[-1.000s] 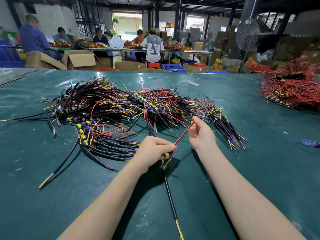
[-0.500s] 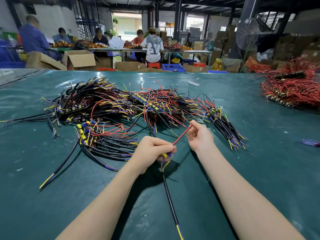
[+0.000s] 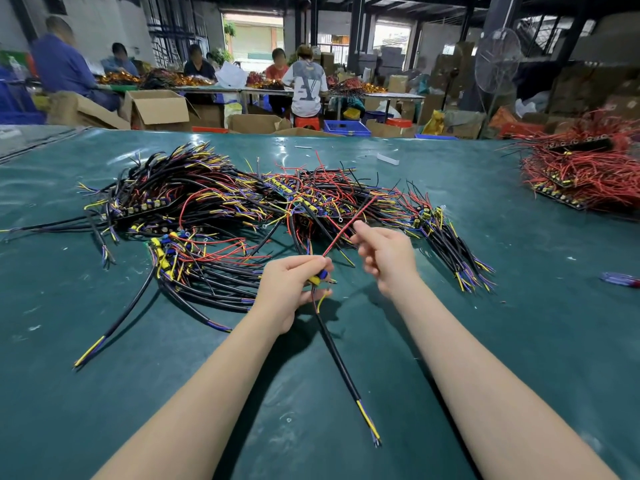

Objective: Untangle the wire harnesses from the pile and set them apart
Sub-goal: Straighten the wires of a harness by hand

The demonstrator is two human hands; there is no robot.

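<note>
The wide desk (image 3: 519, 341), covered in dark green sheet, spreads past the fingers on every side. Its near stretch, below and to the right of them, lies bare. Its far edge runs well beyond them, against cardboard boxes.

Just behind and left of the fingers sprawls the big tangled pile of black, red, yellow and purple wire harnesses (image 3: 242, 209). Its stray ends reach almost to the left hand's knuckles. Well to the right of the fingers, near the desk's right edge, sits a separate heap of red-wired harnesses (image 3: 585, 174).

The left hand (image 3: 291, 289) has its fingers (image 3: 304, 263) curled tight round the yellow-and-blue connector of one black-sheathed harness (image 3: 337, 358). The sheath trails from the fingers toward the near edge, over open mat.

The right hand (image 3: 388, 258) is blurred. Its thumb and forefinger narrow onto that harness's thin red lead (image 3: 341, 233), which runs taut from the left fingers up past the right fingertips (image 3: 358, 226).

A small blue-and-red pen (image 3: 620, 280) lies far right of the fingers.
</note>
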